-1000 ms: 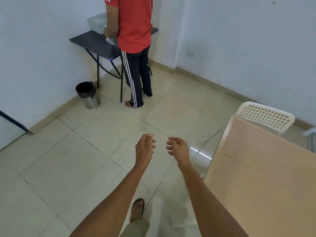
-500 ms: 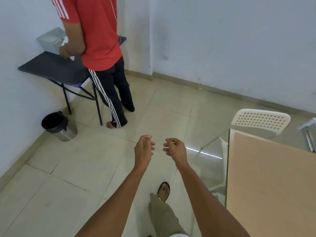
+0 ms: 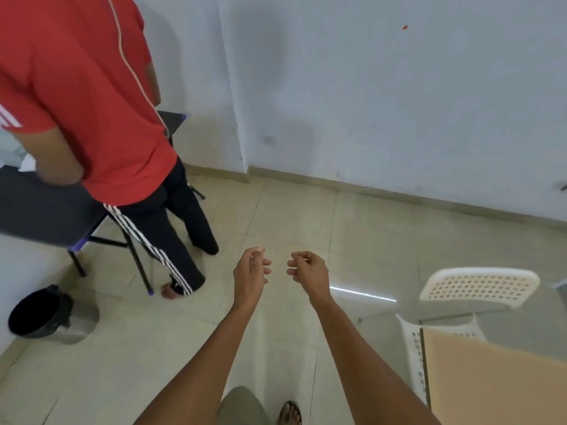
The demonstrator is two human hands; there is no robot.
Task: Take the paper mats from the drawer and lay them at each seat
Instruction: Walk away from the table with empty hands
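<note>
My left hand [image 3: 250, 276] and my right hand [image 3: 308, 273] are held out in front of me above the tiled floor, a short gap between them. Both hold nothing, with fingers loosely curled and apart. No paper mats are visible, and no drawer can be made out. A light wooden table [image 3: 497, 381] shows its corner at the lower right. Two white perforated chairs stand by it, one [image 3: 480, 288] beyond the corner and one [image 3: 412, 357] at its left edge.
A person in a red shirt [image 3: 86, 96] stands close at the left, facing a dark folding table [image 3: 46, 207]. A black-lined bin [image 3: 46, 314] sits on the floor at the lower left. White walls close the far side.
The view has moved forward and swung right: the person in red and the dark table are now much closer at the left. My hands keep the same empty pose.
</note>
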